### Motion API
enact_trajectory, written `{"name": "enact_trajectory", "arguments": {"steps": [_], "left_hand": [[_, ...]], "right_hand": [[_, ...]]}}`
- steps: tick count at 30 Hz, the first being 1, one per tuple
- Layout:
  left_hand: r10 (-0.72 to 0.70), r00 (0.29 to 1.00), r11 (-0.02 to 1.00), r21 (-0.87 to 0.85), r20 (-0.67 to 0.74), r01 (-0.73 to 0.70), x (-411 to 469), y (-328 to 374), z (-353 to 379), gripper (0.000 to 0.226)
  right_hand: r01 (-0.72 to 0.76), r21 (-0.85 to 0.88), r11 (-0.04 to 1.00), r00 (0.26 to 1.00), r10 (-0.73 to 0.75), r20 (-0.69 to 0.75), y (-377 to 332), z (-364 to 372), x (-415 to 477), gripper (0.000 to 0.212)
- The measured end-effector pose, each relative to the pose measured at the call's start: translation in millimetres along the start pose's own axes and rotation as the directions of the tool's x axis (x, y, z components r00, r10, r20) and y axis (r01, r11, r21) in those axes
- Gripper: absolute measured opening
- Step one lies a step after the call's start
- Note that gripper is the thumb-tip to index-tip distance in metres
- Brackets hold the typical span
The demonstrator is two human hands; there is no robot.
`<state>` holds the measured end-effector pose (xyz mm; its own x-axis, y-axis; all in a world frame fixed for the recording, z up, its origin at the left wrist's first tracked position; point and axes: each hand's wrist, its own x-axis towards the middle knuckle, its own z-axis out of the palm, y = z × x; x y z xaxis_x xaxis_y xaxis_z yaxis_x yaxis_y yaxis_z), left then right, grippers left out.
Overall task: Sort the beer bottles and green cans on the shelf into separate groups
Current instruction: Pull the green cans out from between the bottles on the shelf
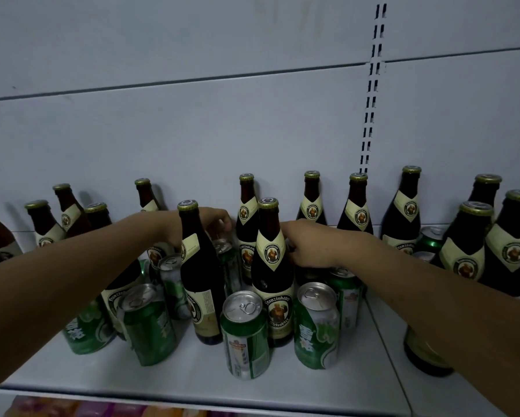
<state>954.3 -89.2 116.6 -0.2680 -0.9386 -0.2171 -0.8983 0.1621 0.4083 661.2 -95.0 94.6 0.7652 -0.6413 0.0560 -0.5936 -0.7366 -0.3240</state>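
Several brown beer bottles with cream labels and gold caps stand mixed with green cans on the grey shelf (192, 374). My left hand (210, 221) reaches behind a front bottle (200, 275). Its loosely curled fingers hover just above the top of a green can (224, 251) and hold nothing. My right hand (309, 245) reaches behind another front bottle (272, 266). Its fingers curl round the body of a beer bottle (312, 191) further back, and the hand hides most of that bottle. More green cans (245, 335) stand at the front.
A row of bottles lines the grey back wall (192, 130). More bottles (469, 254) and cans (430, 239) crowd the right side. One bottle (424, 353) stands under my right forearm. A slotted upright (373, 94) runs up the wall. Colourful packages (72, 409) show below the shelf edge.
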Motion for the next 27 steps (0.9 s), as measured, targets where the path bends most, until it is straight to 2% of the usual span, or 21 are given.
{"name": "enact_trajectory", "arguments": {"steps": [3, 5, 8, 9, 13, 16, 18, 22, 27], "left_hand": [[-0.004, 1.0, 0.995, 0.1, 0.021, 0.002, 4, -25, -10, 0.073], [0.016, 1.0, 0.985, 0.174, -0.018, -0.013, -6, -22, -16, 0.072], [-0.011, 0.996, 0.958, 0.283, -0.091, 0.036, -42, 19, -30, 0.041], [-0.006, 0.995, 0.947, 0.318, -0.104, 0.039, -55, 32, -36, 0.038], [-0.062, 0.979, 0.862, 0.484, -0.197, 0.152, -90, 60, -51, 0.043], [-0.094, 0.953, 0.811, 0.533, -0.289, 0.241, -114, 64, -58, 0.043], [-0.109, 0.921, 0.792, 0.527, -0.375, 0.308, -132, 69, -62, 0.05], [-0.1, 0.849, 0.79, 0.478, -0.519, 0.385, -170, 79, -59, 0.062], [-0.173, 0.773, 0.715, 0.462, -0.61, 0.525, -230, 107, -29, 0.082]], "right_hand": [[-0.011, -0.004, 1.0, 1.0, 0.011, -0.007, -1, 0, -1, 0.038], [-0.015, -0.013, 1.0, 1.0, 0.015, -0.001, -3, -1, -2, 0.038], [-0.01, -0.028, 1.0, 1.0, 0.009, -0.006, -9, -6, -6, 0.037], [-0.007, -0.024, 1.0, 1.0, 0.007, -0.024, -12, -10, -8, 0.035], [0.035, 0.013, 0.999, 0.979, -0.032, -0.202, -28, -43, -16, 0.019], [0.04, -0.056, 0.998, 0.953, -0.055, -0.298, -40, -75, -24, 0.036], [0.051, -0.079, 0.996, 0.939, -0.074, -0.335, -51, -93, -29, 0.04], [0.134, -0.094, 0.987, 0.925, -0.158, -0.345, -85, -107, -41, 0.053], [0.287, -0.097, 0.953, 0.917, -0.302, -0.26, -127, -91, -56, 0.067]]}}
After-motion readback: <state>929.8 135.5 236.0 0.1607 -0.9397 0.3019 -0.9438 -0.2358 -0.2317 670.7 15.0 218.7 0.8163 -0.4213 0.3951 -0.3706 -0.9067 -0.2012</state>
